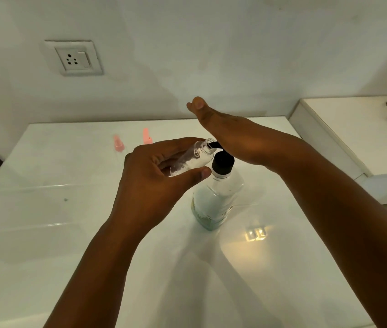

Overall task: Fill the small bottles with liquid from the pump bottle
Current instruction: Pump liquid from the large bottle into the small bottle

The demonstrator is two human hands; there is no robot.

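While the left hand (154, 183) holds 1 small clear bottle (193, 158) tilted, fingers and thumb curled round it, its open mouth sits over the black nozzle (213, 145) of the pump bottle (216, 200). Right hand (230, 136) lies flat on the pump head, fingers straight and together. Pump bottle stands upright on the white bench (69, 233). Some clear liquid shows inside the small bottle. 2 pink-capped bottles (119, 143) stand well apart, near the wall. Step judged: dispensing into bottle 1. Next move likely needs steady presses with the mouth kept on the nozzle.
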